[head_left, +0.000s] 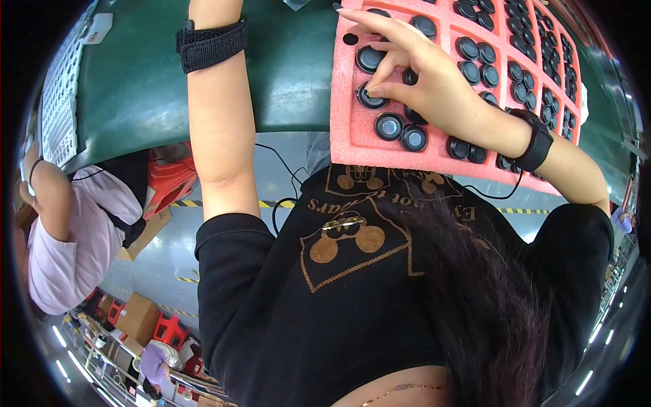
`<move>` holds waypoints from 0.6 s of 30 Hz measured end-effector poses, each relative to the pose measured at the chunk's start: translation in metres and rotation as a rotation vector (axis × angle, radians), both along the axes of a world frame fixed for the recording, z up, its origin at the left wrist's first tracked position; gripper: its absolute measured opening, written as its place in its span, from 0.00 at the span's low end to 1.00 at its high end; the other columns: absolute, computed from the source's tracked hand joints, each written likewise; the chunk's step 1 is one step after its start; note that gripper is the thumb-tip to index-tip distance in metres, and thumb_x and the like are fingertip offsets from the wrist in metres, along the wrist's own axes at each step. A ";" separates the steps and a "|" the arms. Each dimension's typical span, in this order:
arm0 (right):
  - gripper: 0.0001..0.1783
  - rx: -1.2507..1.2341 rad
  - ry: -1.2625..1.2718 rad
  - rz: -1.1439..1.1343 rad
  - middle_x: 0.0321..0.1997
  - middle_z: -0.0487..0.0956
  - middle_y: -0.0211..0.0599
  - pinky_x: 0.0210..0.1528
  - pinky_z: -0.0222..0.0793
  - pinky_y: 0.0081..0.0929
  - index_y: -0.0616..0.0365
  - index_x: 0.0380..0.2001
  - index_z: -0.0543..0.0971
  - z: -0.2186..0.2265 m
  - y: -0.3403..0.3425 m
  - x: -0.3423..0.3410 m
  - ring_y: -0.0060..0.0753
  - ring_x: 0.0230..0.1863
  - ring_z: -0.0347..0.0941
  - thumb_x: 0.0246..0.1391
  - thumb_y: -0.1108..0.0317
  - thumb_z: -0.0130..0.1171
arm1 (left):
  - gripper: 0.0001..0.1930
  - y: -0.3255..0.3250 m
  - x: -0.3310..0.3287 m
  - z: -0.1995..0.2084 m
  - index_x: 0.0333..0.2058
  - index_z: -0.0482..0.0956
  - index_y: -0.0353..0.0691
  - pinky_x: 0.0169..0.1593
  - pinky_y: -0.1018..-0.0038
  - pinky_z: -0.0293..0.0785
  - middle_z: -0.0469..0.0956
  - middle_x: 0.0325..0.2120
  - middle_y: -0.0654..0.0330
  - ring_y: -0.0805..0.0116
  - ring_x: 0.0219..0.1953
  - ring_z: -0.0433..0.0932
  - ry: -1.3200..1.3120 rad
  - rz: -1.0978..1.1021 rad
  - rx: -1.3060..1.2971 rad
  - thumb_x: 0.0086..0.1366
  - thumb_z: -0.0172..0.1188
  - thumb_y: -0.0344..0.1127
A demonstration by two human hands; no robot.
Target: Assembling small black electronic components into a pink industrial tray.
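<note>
My right hand [434,78] reaches over a pink foam tray [349,136]. Its thumb and a bent finger pinch at the rim of a round black disc-like part [371,98] in the tray's left compartment, while the other fingers stretch out to the left. Another such part [369,60] lies just beyond it. Closer to me sit two with shiny bluish centres, a left one [388,126] and a right one [413,138]. Some parts are hidden under my palm. My left forearm [220,115] runs up out of the picture, so the left hand is cut off at the top edge.
The tray, with several compartments of similar black parts, overhangs the near edge of the green tabletop [135,88]. A white perforated tray [61,108] stands at the left. Beside it is another person in a pale shirt [71,264]. A black cable [281,163] hangs below the table.
</note>
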State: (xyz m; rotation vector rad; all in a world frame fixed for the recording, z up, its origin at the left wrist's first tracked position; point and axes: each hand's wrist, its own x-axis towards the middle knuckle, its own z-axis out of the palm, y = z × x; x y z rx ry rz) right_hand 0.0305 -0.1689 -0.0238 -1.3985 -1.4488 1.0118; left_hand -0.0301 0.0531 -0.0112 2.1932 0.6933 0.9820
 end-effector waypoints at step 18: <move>0.37 0.504 0.252 0.171 0.33 0.73 0.35 0.45 0.66 0.19 0.56 0.60 0.56 -0.042 0.014 0.035 0.24 0.35 0.72 0.46 0.85 0.53 | 0.11 0.002 0.005 -0.001 0.25 0.78 0.32 0.24 0.75 0.67 0.75 0.15 0.57 0.71 0.17 0.73 0.037 0.035 0.035 0.55 0.56 0.36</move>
